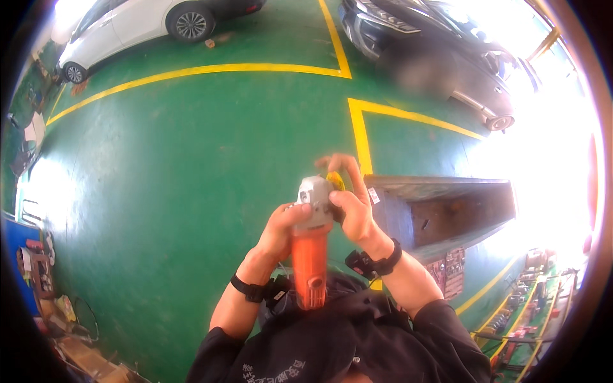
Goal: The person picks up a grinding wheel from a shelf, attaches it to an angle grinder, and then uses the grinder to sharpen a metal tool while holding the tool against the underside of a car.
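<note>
I hold an angle grinder (310, 255) upright in front of my chest, its orange body pointing down toward me and its grey metal head at the top. My left hand (280, 228) is closed round the head from the left, its thumb lying across the grey housing. On the other side, my right hand (355, 209) has its thumb and fingers bent round a small yellow piece (335, 181) at the head's right edge. What kind of piece this is, I cannot make out. Black straps with small devices sit on both wrists.
A metal-sided open cabinet or bin (447, 214) stands close to my right. A white car (140, 22) is at the far left, a dark car (440, 51) at the far right. Yellow lines (211, 67) cross the green floor. Racks of parts (511, 319) line the lower right.
</note>
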`<state>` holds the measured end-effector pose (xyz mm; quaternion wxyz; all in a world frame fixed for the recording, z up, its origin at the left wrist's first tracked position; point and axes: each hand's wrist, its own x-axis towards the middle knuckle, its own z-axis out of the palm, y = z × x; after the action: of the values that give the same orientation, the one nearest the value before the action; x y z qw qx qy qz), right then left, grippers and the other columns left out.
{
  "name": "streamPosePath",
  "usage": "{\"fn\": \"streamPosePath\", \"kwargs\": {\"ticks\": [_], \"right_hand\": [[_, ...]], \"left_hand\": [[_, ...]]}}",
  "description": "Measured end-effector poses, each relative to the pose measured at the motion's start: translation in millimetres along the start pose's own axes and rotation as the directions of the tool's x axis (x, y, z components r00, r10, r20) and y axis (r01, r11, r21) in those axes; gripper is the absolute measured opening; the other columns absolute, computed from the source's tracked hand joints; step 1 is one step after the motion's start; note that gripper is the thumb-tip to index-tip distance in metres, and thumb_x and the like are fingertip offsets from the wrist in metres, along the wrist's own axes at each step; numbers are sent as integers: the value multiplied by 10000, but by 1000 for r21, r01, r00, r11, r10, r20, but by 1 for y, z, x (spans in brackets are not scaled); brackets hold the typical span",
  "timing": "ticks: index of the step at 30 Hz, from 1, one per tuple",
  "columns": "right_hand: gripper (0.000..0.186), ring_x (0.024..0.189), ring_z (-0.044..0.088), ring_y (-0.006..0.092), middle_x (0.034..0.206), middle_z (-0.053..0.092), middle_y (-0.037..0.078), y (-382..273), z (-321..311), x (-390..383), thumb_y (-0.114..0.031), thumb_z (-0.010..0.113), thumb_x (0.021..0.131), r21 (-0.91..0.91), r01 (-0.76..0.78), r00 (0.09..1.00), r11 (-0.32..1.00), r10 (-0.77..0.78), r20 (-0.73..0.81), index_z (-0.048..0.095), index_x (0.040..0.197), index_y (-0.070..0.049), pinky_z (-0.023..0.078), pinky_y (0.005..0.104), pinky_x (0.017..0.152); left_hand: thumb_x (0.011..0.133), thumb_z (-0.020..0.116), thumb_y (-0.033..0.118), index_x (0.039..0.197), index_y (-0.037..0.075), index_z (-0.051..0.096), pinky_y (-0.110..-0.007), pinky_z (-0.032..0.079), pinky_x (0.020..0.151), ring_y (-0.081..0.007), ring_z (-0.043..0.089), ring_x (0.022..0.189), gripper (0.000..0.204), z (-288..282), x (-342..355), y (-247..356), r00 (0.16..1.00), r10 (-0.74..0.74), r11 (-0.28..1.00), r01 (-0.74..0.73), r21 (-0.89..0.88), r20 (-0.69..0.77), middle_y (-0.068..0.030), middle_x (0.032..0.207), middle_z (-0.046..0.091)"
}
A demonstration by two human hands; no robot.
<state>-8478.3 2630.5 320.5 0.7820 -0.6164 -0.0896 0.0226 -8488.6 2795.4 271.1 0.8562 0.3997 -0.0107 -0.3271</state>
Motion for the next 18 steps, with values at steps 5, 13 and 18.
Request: {"fn": "streamPosePath", "kwargs": {"ticks": [5, 13, 18], "right_hand": [[428, 989, 441, 130, 1239, 441, 58, 3, 3, 1, -17, 439, 775, 76, -80, 996, 994, 83, -25, 486, 1185, -129, 404, 292, 919], [443, 981, 466, 112, 1262, 442, 56, 8, 0, 6, 5, 422, 787, 73, -148, 988, 986, 150, -32, 486, 1203, -134, 415, 273, 887], [571, 1228, 490, 184, 1415, 416, 85, 20, -8, 11, -17, 510, 870, 130, -134, 991, 983, 134, 9, 400, 1417, -140, 401, 333, 1045]], "left_hand": [[858, 555, 477, 1201, -51, 580, -374, 532, 808, -257, 663, 887, 630, -5, 1, -3, 1000, -14, 1000, 14, -28, -3, -179, 1010, 682], [895, 638, 408, 1187, -82, 594, -329, 495, 788, -184, 615, 887, 572, -12, 1, 0, 998, -38, 988, 45, -147, 55, -123, 1045, 653], [860, 581, 452, 1206, -54, 579, -372, 532, 801, -254, 655, 890, 613, -16, 10, 10, 1000, 24, 999, -24, -48, 2, -173, 1015, 675]]}}
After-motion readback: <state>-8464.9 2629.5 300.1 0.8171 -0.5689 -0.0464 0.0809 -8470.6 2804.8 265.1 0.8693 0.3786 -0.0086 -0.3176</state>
